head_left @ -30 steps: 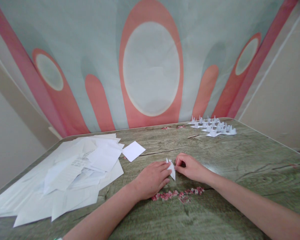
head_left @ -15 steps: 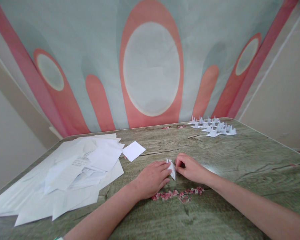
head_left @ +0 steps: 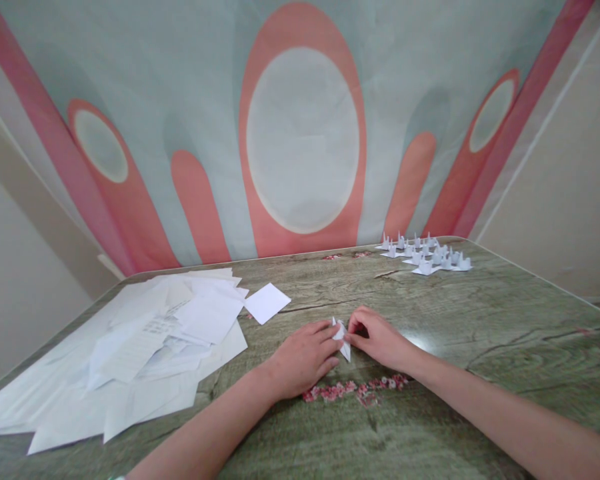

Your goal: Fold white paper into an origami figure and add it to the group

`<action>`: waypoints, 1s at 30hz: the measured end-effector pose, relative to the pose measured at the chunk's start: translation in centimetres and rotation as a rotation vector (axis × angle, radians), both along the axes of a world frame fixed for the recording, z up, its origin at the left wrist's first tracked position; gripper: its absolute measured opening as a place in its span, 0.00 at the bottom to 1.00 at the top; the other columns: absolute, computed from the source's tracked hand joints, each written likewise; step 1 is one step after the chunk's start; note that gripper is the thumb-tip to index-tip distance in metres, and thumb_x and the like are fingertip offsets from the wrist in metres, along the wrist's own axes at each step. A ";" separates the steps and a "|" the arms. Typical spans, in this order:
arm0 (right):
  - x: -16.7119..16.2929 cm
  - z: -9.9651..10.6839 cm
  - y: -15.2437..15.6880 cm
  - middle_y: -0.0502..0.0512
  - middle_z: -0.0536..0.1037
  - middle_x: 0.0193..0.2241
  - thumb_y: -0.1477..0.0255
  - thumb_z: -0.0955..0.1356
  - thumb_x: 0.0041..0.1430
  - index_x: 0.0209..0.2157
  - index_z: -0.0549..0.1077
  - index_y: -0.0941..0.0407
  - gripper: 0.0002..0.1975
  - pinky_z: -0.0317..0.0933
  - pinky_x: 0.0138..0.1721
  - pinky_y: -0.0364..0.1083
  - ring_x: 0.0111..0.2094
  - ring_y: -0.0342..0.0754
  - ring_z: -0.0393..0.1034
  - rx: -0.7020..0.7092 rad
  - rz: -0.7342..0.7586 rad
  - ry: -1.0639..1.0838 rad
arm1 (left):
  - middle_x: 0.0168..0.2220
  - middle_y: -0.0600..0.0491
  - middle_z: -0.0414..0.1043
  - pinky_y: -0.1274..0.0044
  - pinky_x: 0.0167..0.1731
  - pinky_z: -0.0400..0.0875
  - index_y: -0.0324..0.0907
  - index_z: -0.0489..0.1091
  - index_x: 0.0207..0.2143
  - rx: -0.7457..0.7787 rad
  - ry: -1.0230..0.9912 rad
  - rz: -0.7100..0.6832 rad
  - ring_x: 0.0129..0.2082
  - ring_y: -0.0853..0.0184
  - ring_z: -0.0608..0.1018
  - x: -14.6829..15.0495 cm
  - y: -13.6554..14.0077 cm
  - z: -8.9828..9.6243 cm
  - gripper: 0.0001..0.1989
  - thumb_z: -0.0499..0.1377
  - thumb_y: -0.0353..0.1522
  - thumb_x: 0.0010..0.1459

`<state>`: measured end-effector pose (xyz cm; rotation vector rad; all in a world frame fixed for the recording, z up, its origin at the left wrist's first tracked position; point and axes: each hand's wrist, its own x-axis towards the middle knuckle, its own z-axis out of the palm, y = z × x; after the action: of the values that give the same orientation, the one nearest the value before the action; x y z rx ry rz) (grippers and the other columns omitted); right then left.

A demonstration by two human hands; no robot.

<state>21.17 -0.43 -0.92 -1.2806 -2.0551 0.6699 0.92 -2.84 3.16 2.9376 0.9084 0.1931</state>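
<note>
A small piece of folded white paper (head_left: pixel 347 351), narrow with pointed ends, lies on the table between my two hands. My left hand (head_left: pixel 305 357) lies flat from the left, its fingers stretched out and fingertips pressing on the paper; its thumb rests apart, lower down. From the right, my right hand (head_left: pixel 375 335) pinches at the paper's right edge with thumb and forefinger, the other fingers curled. Fingertips cover part of the paper, so its folds show only in part.
A spread pile of white sheets (head_left: pixel 145 353) covers the left of the wood-patterned table (head_left: pixel 480 347). Beside it lies a white paper square (head_left: pixel 267 303). Several folded white paper cranes (head_left: pixel 425 267) stand at the back right. A patterned backdrop (head_left: pixel 210 80) hangs behind the table.
My right hand has shifted slightly left, its thumb and forefinger now over the paper's right side. My left hand and the paper have stayed nearly in place.
</note>
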 end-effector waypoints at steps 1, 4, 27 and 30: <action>0.0 0.0 0.0 0.49 0.67 0.26 0.76 0.68 0.49 0.23 0.67 0.56 0.05 0.56 0.31 0.43 0.29 0.44 0.62 0.000 0.003 -0.003 | 0.56 0.51 0.60 0.72 0.57 0.50 0.43 0.62 0.49 -0.001 -0.004 0.001 0.58 0.65 0.59 0.1 0.0 0.1 0.14 0.49 0.35 0.62; 0.0 0.1 0.0 0.49 0.67 0.26 0.76 0.68 0.49 0.24 0.68 0.56 0.04 0.56 0.30 0.43 0.29 0.44 0.62 0.000 0.014 -0.007 | 0.55 0.50 0.62 0.72 0.57 0.52 0.42 0.63 0.48 -0.004 -0.013 0.005 0.56 0.65 0.61 0.2 -0.1 0.3 0.14 0.49 0.35 0.62; 0.2 1.9 -1.8 0.54 0.69 0.34 0.74 0.60 0.61 0.42 0.73 0.49 0.13 0.55 0.38 0.48 0.38 0.49 0.62 0.280 0.198 -0.454 | 0.57 0.51 0.57 0.59 0.56 0.49 0.49 0.65 0.51 -0.110 -0.041 0.043 0.60 0.54 0.51 -1.4 -0.4 1.5 0.16 0.50 0.38 0.60; 0.3 1.9 -1.8 0.54 0.69 0.34 0.74 0.61 0.60 0.42 0.73 0.49 0.13 0.55 0.38 0.48 0.38 0.50 0.62 0.282 0.202 -0.438 | 0.55 0.51 0.61 0.61 0.57 0.49 0.47 0.66 0.49 -0.065 -0.048 0.027 0.59 0.56 0.54 -1.1 -0.8 1.3 0.15 0.50 0.37 0.60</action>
<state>21.44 -2.20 0.97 -1.1356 -2.5502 0.1745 -0.16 -3.65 4.47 2.8497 0.9301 0.2295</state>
